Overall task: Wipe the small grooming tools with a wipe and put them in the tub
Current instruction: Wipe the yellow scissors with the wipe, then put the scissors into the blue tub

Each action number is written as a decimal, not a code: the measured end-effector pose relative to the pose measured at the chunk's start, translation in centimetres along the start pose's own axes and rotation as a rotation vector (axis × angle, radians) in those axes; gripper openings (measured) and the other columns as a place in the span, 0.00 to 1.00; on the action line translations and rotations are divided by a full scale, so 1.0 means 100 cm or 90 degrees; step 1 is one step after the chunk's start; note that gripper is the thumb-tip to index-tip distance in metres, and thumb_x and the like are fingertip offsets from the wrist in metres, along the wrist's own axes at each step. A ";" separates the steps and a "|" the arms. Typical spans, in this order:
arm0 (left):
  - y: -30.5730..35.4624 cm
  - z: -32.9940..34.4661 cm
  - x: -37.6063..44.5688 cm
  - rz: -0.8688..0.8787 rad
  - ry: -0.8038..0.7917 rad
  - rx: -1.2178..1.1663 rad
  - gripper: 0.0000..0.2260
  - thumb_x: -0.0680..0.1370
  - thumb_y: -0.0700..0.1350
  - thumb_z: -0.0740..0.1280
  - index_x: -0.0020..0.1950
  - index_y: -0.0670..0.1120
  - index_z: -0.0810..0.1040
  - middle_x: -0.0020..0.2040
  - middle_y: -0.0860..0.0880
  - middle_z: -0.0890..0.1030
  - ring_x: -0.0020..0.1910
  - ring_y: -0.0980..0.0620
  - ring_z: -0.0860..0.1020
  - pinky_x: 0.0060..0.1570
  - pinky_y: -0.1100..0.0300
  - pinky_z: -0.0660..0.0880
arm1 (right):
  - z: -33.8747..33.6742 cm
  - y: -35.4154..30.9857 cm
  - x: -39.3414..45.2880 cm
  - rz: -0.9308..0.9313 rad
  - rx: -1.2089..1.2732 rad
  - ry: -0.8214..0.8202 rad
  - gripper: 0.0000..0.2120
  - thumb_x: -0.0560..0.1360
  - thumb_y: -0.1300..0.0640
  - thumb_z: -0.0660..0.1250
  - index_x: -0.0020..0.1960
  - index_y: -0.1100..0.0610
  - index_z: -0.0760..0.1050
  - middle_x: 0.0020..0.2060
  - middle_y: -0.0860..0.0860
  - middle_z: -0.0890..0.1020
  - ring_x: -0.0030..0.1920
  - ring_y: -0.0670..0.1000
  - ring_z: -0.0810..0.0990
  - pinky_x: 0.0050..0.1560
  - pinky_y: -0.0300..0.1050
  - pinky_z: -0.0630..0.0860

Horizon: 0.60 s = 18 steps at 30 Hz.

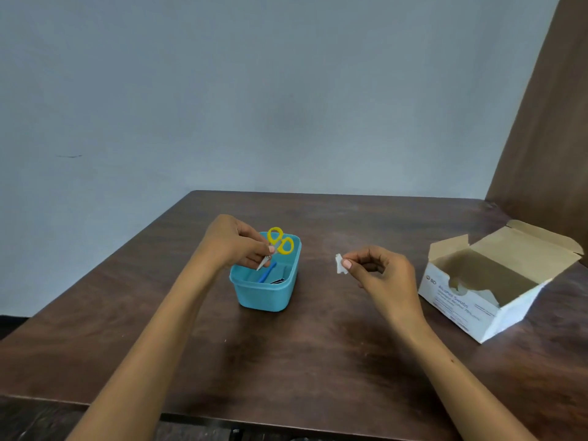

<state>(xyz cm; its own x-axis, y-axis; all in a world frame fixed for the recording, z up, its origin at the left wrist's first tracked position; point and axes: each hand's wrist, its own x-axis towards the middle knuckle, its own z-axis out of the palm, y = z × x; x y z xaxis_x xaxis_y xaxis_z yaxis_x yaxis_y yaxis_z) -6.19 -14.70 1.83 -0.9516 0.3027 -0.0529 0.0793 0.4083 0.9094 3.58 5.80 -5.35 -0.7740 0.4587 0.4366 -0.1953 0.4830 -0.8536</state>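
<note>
A small turquoise tub (259, 296) stands in the middle of the dark wooden table. My left hand (237, 243) holds small scissors with yellow handles (280, 241) over the tub's open top, blade tips pointing down into it. Inside the tub lie a blue-handled tool (266, 272) and a dark flat tool (277, 281). My right hand (378, 270) is to the right of the tub, above the table, pinching a small crumpled white wipe (339, 264) between thumb and forefinger.
An open white cardboard box of alcohol swabs (471, 300) sits at the table's right side with its flaps up. A brown panel (553, 122) rises at the back right. A pale wall stands behind the table.
</note>
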 end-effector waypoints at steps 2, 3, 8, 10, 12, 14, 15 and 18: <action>-0.003 0.001 0.004 -0.018 -0.006 0.029 0.07 0.68 0.34 0.75 0.43 0.34 0.81 0.37 0.38 0.83 0.34 0.46 0.83 0.40 0.56 0.82 | -0.001 0.002 0.000 -0.007 -0.017 -0.007 0.05 0.70 0.61 0.73 0.39 0.51 0.82 0.35 0.44 0.83 0.39 0.40 0.81 0.41 0.38 0.76; -0.005 0.002 0.007 -0.021 -0.005 0.040 0.07 0.68 0.34 0.75 0.43 0.34 0.82 0.37 0.38 0.83 0.35 0.44 0.83 0.42 0.54 0.82 | -0.001 0.003 0.001 -0.009 -0.021 -0.007 0.06 0.70 0.61 0.73 0.39 0.51 0.81 0.35 0.44 0.83 0.39 0.40 0.81 0.42 0.39 0.77; -0.018 0.011 0.015 0.006 0.028 0.078 0.04 0.68 0.32 0.75 0.39 0.34 0.81 0.34 0.38 0.84 0.28 0.49 0.83 0.30 0.62 0.80 | -0.001 0.004 0.001 -0.017 -0.040 -0.019 0.06 0.70 0.60 0.73 0.40 0.50 0.81 0.36 0.43 0.83 0.39 0.41 0.81 0.42 0.41 0.78; -0.022 0.015 0.017 0.023 0.051 0.097 0.04 0.68 0.32 0.75 0.39 0.34 0.81 0.34 0.39 0.84 0.28 0.50 0.83 0.29 0.63 0.79 | -0.001 0.003 -0.001 -0.022 -0.048 -0.024 0.06 0.70 0.60 0.73 0.40 0.49 0.81 0.36 0.43 0.83 0.40 0.41 0.80 0.41 0.39 0.78; -0.024 0.019 0.018 0.053 0.064 0.121 0.04 0.69 0.33 0.74 0.39 0.35 0.81 0.34 0.39 0.84 0.27 0.52 0.83 0.29 0.64 0.79 | -0.001 0.002 -0.001 -0.025 -0.060 -0.024 0.07 0.70 0.60 0.73 0.39 0.48 0.80 0.36 0.42 0.83 0.40 0.41 0.81 0.41 0.37 0.77; -0.026 0.023 0.018 0.090 0.068 0.160 0.04 0.70 0.35 0.73 0.37 0.37 0.81 0.33 0.41 0.84 0.28 0.53 0.83 0.31 0.62 0.81 | -0.001 0.001 -0.002 -0.027 -0.068 -0.023 0.07 0.70 0.60 0.73 0.39 0.48 0.80 0.37 0.41 0.83 0.40 0.41 0.81 0.40 0.35 0.76; -0.026 0.025 0.017 0.109 0.071 0.182 0.04 0.72 0.37 0.73 0.37 0.39 0.81 0.33 0.42 0.84 0.30 0.52 0.83 0.34 0.59 0.81 | -0.001 0.001 -0.002 -0.028 -0.070 -0.024 0.07 0.70 0.60 0.73 0.39 0.48 0.80 0.37 0.41 0.83 0.40 0.41 0.81 0.40 0.35 0.75; -0.026 0.034 0.013 0.191 0.123 0.302 0.07 0.74 0.42 0.70 0.38 0.42 0.82 0.36 0.46 0.84 0.37 0.49 0.83 0.42 0.54 0.80 | -0.001 0.000 -0.002 -0.026 -0.075 -0.024 0.06 0.71 0.59 0.73 0.40 0.49 0.80 0.37 0.41 0.83 0.41 0.41 0.81 0.40 0.33 0.74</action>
<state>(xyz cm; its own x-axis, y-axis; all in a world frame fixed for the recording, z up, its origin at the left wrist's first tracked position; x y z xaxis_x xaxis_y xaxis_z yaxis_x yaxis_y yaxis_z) -6.61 -12.45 -1.96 -0.9003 0.3207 0.2942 0.4350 0.6824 0.5875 3.82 5.80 -5.41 -0.7898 0.4094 0.4567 -0.1566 0.5852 -0.7956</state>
